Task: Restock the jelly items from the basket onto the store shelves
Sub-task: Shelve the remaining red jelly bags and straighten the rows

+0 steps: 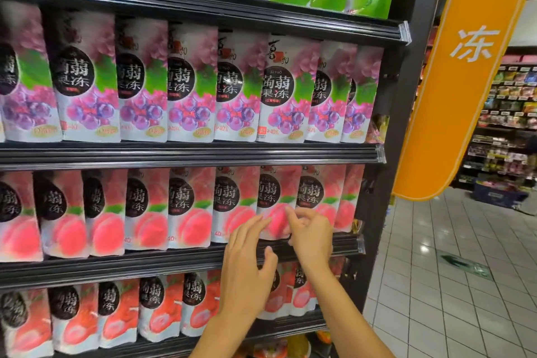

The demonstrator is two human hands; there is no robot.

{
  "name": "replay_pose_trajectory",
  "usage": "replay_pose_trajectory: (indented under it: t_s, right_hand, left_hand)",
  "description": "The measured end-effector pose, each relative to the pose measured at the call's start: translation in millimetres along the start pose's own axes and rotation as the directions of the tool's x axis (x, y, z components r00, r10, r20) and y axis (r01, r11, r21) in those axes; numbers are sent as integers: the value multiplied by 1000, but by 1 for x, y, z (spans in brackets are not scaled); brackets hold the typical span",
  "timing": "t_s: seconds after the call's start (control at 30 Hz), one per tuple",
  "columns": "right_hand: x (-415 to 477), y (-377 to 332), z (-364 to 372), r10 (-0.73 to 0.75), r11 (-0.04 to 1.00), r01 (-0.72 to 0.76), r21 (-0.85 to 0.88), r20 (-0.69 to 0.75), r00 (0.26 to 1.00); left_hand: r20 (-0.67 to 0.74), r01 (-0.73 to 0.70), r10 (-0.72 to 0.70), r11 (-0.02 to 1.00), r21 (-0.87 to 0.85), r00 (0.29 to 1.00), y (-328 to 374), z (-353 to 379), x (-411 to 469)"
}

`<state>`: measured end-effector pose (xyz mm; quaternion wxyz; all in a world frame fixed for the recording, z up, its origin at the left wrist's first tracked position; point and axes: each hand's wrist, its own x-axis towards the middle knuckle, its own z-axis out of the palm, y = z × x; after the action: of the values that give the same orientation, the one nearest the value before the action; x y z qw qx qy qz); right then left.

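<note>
From my station I see the left hand (pixel 247 266) with fingers straight, tips on the lower front of a peach jelly pouch (pixel 276 197) standing on the shelf (pixel 145 264) (third one down). The right hand (pixel 311 237) curls at the pouch's right edge; I cannot tell whether it pinches.

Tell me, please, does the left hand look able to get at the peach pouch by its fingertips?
Probably yes: the left hand has its fingers at the peach pouch, which stands unblocked at the shelf front; the right hand is beside it.
</note>
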<state>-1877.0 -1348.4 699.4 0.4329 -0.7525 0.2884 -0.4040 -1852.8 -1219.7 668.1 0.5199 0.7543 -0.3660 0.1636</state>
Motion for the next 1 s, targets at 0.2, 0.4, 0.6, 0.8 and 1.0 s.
replay_pose_trajectory:
  t_s: [0.2,0.4,0.6,0.8,1.0]
  right_hand:
    - [4,14,-15,55,997,-49,52,-128,990]
    - [4,22,-22,-8,998,15,61,-116,993]
    - [-20,13,-3,-189,971,219,94,-258,947]
    - [-35,-2,45,-218,973,213,92,57,974]
    - [-29,-4,46,-158,980,160,119,-30,987]
  left_hand:
    - [-44,30,-27,999,46,999,-5,-5,-1]
    - [-32,4,-2,999,52,999,-6,-7,1]
    - [-72,22,-19,999,42,997,-13,-12,5]
    - [-54,42,-41,999,6,998,-18,-15,3]
    - [-24,44,-44,999,-17,999,-24,-24,3]
